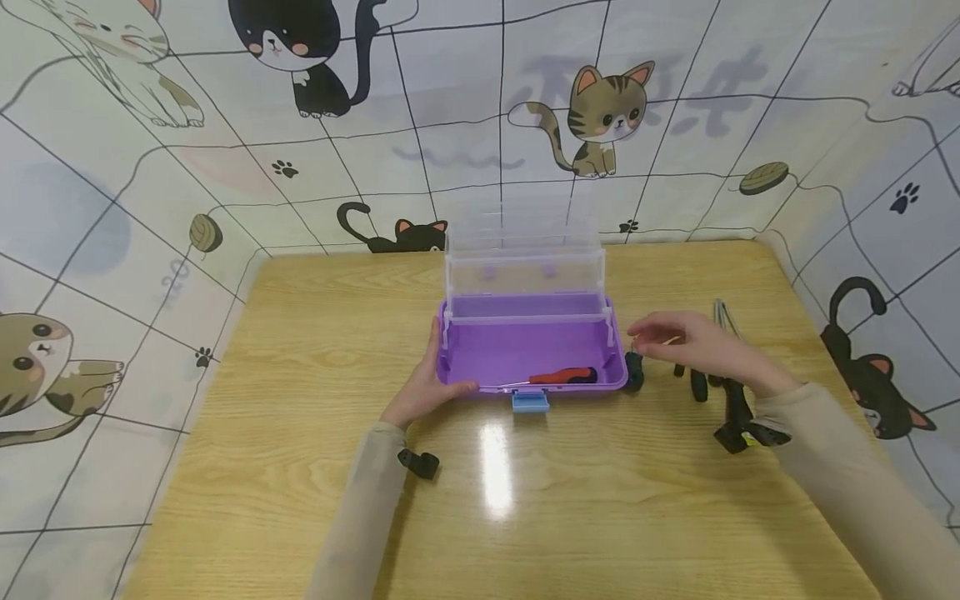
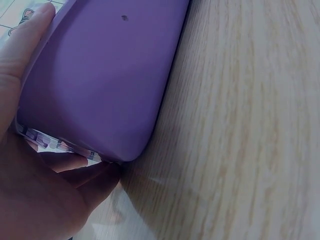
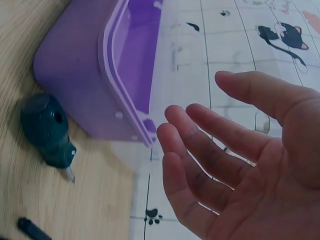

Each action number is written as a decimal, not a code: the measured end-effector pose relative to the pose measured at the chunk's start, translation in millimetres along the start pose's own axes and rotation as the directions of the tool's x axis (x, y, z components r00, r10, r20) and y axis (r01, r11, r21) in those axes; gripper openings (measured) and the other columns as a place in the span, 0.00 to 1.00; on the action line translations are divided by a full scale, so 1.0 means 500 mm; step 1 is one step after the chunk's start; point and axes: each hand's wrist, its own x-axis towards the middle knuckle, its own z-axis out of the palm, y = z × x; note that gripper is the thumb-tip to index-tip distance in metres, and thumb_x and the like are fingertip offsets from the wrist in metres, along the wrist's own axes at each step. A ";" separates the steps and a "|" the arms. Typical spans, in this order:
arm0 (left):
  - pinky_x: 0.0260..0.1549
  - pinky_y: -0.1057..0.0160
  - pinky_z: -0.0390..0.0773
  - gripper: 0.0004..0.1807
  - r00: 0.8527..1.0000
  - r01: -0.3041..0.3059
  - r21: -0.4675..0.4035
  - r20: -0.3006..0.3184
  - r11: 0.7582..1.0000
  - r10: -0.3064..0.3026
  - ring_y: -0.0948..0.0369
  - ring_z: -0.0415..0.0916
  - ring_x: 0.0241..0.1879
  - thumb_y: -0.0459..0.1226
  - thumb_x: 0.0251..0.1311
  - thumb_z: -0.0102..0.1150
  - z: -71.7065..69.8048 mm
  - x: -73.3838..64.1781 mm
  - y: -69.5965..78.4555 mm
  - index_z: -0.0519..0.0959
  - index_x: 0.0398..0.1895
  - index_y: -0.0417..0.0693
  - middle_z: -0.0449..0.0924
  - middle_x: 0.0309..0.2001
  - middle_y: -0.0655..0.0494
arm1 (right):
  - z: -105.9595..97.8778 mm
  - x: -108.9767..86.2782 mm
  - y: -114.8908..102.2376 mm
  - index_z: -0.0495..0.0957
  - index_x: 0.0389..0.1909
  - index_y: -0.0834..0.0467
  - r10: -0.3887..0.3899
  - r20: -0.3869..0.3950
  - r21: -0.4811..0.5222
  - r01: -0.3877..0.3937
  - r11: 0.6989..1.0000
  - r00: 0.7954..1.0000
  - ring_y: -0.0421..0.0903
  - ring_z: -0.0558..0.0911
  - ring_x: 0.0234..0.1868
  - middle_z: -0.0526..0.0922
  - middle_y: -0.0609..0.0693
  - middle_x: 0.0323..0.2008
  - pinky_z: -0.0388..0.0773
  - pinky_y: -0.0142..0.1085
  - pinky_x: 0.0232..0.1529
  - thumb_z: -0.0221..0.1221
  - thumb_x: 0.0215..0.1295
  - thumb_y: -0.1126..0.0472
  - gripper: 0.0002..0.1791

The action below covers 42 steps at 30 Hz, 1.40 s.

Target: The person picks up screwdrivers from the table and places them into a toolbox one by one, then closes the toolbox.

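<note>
A purple toolbox [image 1: 480,354] with its clear lid raised stands in the middle of the table. Inside it, along the front wall, lies a red-and-black screwdriver [image 1: 564,377]. My left hand [image 1: 423,390] grips the box's front left corner, the thumb on the front rim and the fingers along the left wall [image 2: 107,80]. Beyond the box's right end, my right hand [image 1: 697,346] hovers with loosely bent fingers and nothing between them, as the right wrist view shows. Below it a stubby dark green screwdriver [image 3: 47,130] rests on the table beside the box.
Several dark-handled tools [image 1: 699,385] lie right of the box, partly hidden by the right hand and forearm. Metal shafts [image 1: 722,312] stick out behind that hand. A blue latch [image 1: 530,402] hangs at the box's front. Cat-patterned cloth [image 1: 465,125] rises behind the table.
</note>
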 end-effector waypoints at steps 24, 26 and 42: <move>0.69 0.48 0.41 0.71 1.000 -0.024 0.020 -0.004 1.000 0.024 0.49 0.33 0.73 0.39 0.47 0.75 -0.002 0.006 -0.019 0.23 0.75 0.64 0.25 0.76 0.54 | -0.026 -0.097 0.057 0.73 0.60 0.66 0.204 -0.089 -0.073 -0.211 0.975 0.975 0.47 0.78 0.47 0.80 0.58 0.49 0.77 0.39 0.41 0.55 0.71 0.53 0.24; 0.69 0.48 0.42 0.71 1.000 -0.013 0.027 -0.007 1.000 0.013 0.49 0.35 0.73 0.40 0.46 0.76 -0.001 0.006 -0.020 0.23 0.75 0.66 0.26 0.76 0.54 | -0.024 -0.104 0.063 0.73 0.60 0.66 0.207 -0.099 -0.077 -0.215 0.974 0.973 0.47 0.77 0.48 0.80 0.59 0.50 0.77 0.43 0.43 0.55 0.71 0.53 0.24; 0.67 0.43 0.44 0.72 1.000 -0.018 0.026 -0.019 0.999 0.018 0.43 0.37 0.73 0.47 0.44 0.77 0.002 0.005 -0.023 0.24 0.75 0.67 0.28 0.76 0.49 | -0.039 -0.164 0.117 0.68 0.63 0.70 0.293 -0.140 -0.022 -0.298 0.954 0.946 0.19 0.69 0.42 0.76 0.67 0.54 0.75 0.29 0.37 0.52 0.74 0.55 0.26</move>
